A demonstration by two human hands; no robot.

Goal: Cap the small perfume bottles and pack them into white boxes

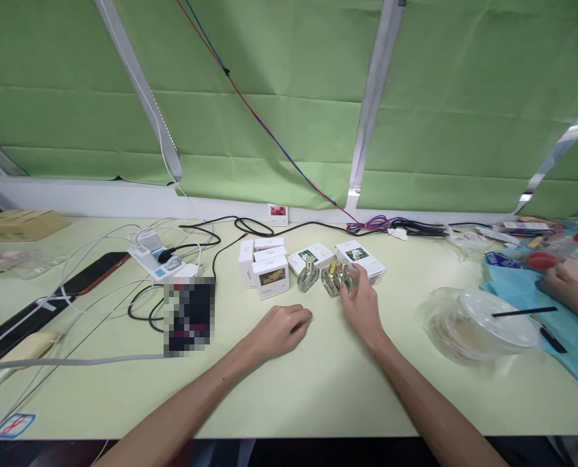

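Observation:
My right hand [364, 305] has its thumb and fingers around a small clear glass bottle [346, 279] at the right end of a group of bottles. Close against it stands a glass bottle with a gold-coloured neck [329, 281]. A little apart to the left is another clear glass bottle [308, 277]. My left hand [279, 329] rests on the table, fingers curled in, with nothing visible in it. Behind the bottles lie two white boxes with flower pictures, a left one [296, 258] and a right one [373, 264]. Several small white boxes [273, 277] stand together above my left hand.
Left are a power strip [155, 256], tangled cables and a pixelated dark object [190, 318]. On the right stands a lidded plastic bowl [497, 324] in a bag. Another person's hand [568, 285] is at the far right, by a blue cloth [512, 282].

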